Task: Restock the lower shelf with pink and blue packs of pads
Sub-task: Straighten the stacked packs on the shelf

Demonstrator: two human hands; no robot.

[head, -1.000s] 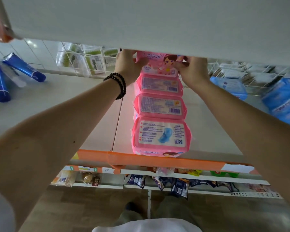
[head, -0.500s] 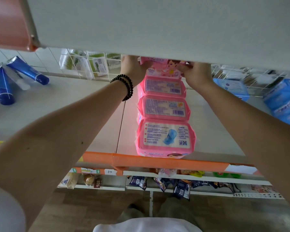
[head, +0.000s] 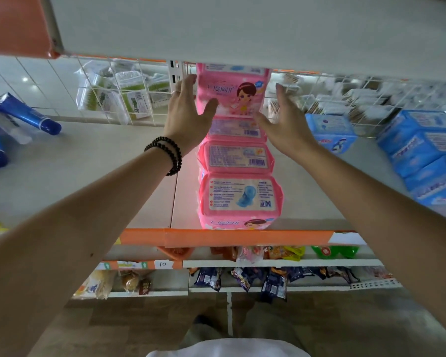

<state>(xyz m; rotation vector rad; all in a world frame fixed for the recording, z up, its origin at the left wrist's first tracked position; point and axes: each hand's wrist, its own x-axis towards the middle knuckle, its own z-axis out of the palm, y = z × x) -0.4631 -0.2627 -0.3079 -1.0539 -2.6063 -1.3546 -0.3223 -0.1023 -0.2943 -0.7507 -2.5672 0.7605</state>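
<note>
row of pink packs [head: 238,173] runs from the orange front lip to the wire back of the shelf [head: 113,173], centre of frame, likely lined up to fill the lane front to back. rearmost pack [head: 232,95] stands upright, cartoon girl face forward. left hand [head: 188,119] has a spread grip, fingers straight, thumb touching that pack's lower left edge, apparently steadying it. right hand [head: 285,122] is spread just beside its right edge; contact unclear. blue packs [head: 428,153] sit stacked at right.
</note>
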